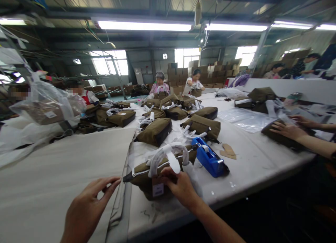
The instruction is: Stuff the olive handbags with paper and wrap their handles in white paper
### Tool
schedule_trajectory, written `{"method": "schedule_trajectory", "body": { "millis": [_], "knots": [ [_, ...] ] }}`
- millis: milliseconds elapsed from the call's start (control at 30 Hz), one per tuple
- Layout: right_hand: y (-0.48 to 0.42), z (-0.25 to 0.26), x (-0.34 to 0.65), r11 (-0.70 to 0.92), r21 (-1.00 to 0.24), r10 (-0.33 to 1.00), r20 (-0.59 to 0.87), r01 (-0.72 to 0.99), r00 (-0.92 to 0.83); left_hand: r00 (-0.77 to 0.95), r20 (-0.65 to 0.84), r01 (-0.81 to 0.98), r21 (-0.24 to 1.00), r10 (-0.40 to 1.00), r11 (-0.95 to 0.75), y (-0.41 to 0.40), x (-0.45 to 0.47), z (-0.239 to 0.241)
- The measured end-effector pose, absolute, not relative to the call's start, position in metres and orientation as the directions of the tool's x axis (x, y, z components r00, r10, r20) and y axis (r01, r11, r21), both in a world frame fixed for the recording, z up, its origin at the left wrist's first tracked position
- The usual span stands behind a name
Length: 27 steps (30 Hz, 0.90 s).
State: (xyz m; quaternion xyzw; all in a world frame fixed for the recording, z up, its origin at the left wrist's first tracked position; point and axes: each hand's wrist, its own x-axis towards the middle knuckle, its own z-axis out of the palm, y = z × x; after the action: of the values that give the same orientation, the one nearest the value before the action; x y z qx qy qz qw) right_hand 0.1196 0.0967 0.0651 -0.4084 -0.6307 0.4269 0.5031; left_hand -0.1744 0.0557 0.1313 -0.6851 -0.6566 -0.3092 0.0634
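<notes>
An olive handbag stands upright on the white table in front of me, with a zipper along its top and handles wrapped in white material. My right hand is at its front, thumb and fingers closed at the edge of a brown hang tag that bears a white label. A white toothed strip sticks up just above those fingers. My left hand has thumb and forefinger pinched together beside the black zipper end; whether anything thin is between them cannot be made out.
A blue tape dispenser and brown paper pieces lie right of the bag. More olive bags spread behind it. Beige sheets cover the left side. At right, a co-worker's hands rest on another bag. Several people sit farther back.
</notes>
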Motion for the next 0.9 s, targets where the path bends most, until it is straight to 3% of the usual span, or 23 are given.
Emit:
{"method": "schedule_trajectory", "body": {
  "millis": [167, 267, 333, 400, 533, 633, 900],
  "knots": [
    [0.098, 0.062, 0.122, 0.268, -0.963, 0.943, 0.259, 0.012, -0.21, -0.175, 0.534, 0.918, 0.392, 0.827, -0.059, 0.05, -0.178, 0.132],
    [0.099, 0.062, 0.123, 0.267, -0.964, 0.948, 0.26, 0.012, -0.186, -0.276, 0.419, 0.76, 0.647, 0.865, -0.07, 0.049, -0.167, 0.128],
    [0.1, 0.063, 0.122, 0.256, -0.967, 0.949, 0.254, -0.014, -0.185, -0.283, 0.335, 0.556, 0.821, 0.899, -0.131, 0.05, -0.155, 0.121],
    [0.099, 0.066, 0.122, 0.22, -0.972, 0.951, 0.233, -0.084, -0.201, -0.245, 0.318, 0.345, 0.911, 0.916, -0.224, 0.05, -0.142, 0.113],
    [0.097, 0.067, 0.123, 0.127, -0.975, 0.958, 0.169, -0.184, -0.233, -0.205, 0.273, 0.026, 0.962, 0.94, -0.274, 0.052, -0.118, 0.102],
    [0.095, 0.065, 0.125, 0.095, -0.974, 0.962, 0.143, -0.204, -0.234, -0.23, 0.232, -0.116, 0.958, 0.945, -0.263, 0.053, -0.105, 0.102],
    [0.095, 0.056, 0.127, 0.041, -0.969, 0.969, 0.097, -0.242, -0.225, -0.255, 0.289, -0.068, 0.947, 0.923, -0.315, 0.059, -0.083, 0.11]
  ]
}}
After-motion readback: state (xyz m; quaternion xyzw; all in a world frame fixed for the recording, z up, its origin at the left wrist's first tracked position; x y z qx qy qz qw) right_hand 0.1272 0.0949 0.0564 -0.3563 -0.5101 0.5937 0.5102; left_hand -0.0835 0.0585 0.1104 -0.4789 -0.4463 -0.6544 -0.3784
